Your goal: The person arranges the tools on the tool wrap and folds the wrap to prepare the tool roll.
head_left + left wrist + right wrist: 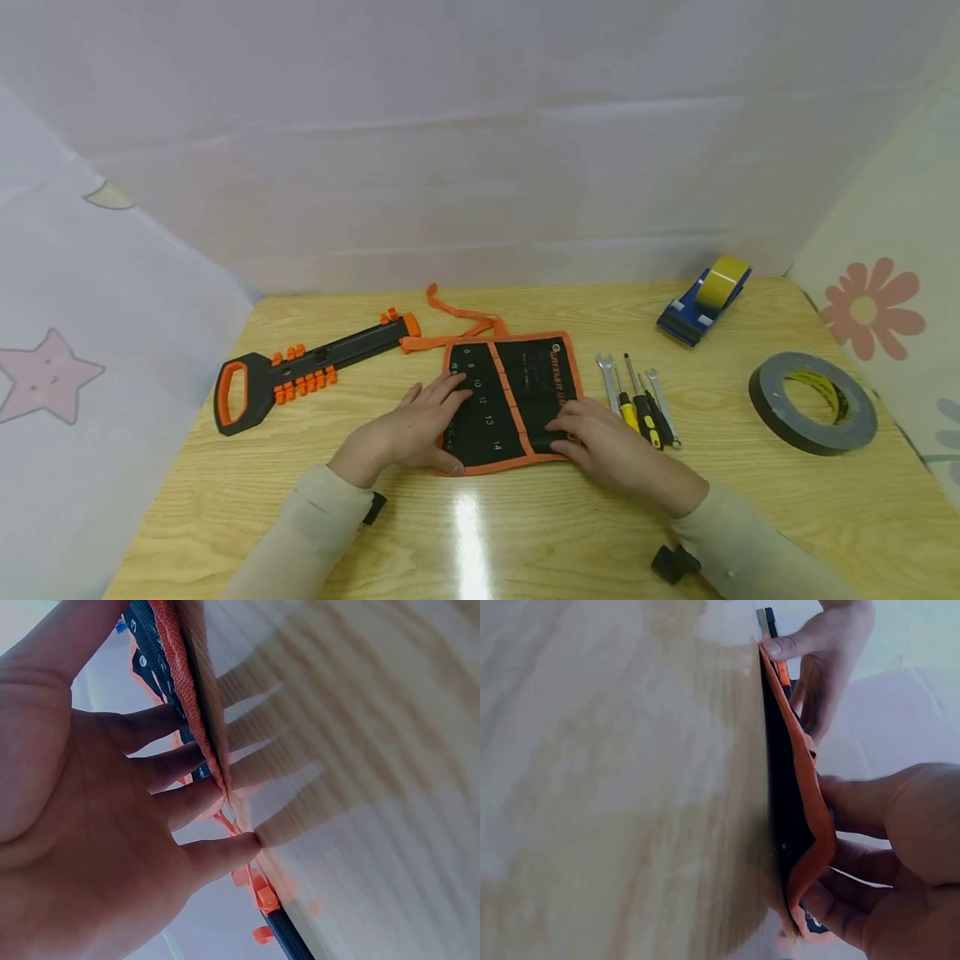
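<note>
A black tool pouch (491,417) with orange trim lies on the wooden table, white size numbers printed along its left pockets. My left hand (420,425) rests on its left side; in the left wrist view, the straight fingers (191,799) spread over the trimmed edge. Over the lower right part, my right hand (607,442) touches the pouch with thumb and fingertips. From the right wrist, the pouch's orange edge (810,787) bulges up beside the right hand's fingers (847,892). Under the fingertips the fabric is partly hidden.
Right of the pouch lie wrenches (606,379) and screwdrivers (643,412). A blue tape dispenser (686,312) and a grey tape roll (776,408) are farther right. At left lies a black rack (367,343) with orange clips. Orange ties (457,312) trail behind the pouch.
</note>
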The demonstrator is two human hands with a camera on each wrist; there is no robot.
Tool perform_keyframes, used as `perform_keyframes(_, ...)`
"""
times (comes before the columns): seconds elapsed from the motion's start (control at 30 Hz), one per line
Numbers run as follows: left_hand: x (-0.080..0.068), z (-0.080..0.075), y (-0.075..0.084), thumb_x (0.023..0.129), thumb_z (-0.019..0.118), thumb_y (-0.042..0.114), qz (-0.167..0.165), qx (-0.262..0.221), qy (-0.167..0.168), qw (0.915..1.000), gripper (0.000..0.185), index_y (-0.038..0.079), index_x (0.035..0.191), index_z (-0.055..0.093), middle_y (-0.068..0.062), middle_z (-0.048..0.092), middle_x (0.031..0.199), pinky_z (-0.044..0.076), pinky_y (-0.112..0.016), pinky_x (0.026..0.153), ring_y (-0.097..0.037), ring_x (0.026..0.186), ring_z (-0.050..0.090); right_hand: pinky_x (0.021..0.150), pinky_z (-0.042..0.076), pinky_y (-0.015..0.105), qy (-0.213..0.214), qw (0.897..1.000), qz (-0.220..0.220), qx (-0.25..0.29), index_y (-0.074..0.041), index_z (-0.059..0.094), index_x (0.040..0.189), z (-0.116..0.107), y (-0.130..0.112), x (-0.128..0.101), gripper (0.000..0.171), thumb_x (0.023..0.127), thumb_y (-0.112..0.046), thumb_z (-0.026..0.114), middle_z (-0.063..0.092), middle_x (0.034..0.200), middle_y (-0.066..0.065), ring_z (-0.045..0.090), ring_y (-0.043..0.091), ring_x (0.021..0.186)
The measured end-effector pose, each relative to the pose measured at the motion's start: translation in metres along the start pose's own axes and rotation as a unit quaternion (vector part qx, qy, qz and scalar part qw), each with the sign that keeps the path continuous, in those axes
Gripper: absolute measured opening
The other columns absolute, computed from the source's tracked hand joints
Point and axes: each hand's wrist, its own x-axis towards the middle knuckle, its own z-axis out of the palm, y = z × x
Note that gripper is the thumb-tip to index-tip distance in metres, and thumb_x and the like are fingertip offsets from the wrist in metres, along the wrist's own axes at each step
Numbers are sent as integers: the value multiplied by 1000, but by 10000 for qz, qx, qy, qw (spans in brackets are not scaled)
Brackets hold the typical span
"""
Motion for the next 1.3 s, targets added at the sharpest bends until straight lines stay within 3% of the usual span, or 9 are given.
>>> perform_keyframes(0.17,0,0,0,87,91,43,-1,1,-20,10000,109,4,169,31,-15,8,183,11,-69,134,-39,170,6,85,61,35,104,9991,219,357,-10,79,123,-8,8,-3,24,106,-26,72,75,117,0,68,12,100)
perform_keyframes(0.4,-1,-1,0,88,90,43,3,11,-11,10000,108,4,170,31,-15,8,183,11,-69,134,-39,170,6,74,58,27,834,9949,234,509,-8,80,112,-21,21,-8,14,103,-17,76,74,100,-5,65,6,87)
perform_keyframes(0.6,0,-1,0,87,90,44,6,14,-8,10000,109,4,169,31,-16,8,183,12,-69,134,-40,170,6,63,46,25,1127,9875,1012,443,-6,81,103,-32,34,-5,10,102,-14,76,68,87,-2,53,9,75)
perform_keyframes(0.83,0,0,0,87,90,45,2,42,-7,10000,109,4,169,31,-16,9,183,12,-69,134,-40,170,6,65,45,29,979,9762,1874,484,-1,80,101,-36,50,0,17,101,-17,76,69,88,6,56,16,75)
perform_keyframes(1.3,-1,0,-1,87,91,44,7,23,-3,10000,109,4,169,31,-16,9,183,12,-69,134,-40,170,6,61,44,29,755,9676,2344,561,-3,80,96,-30,66,7,23,97,-26,82,68,87,7,55,17,70)
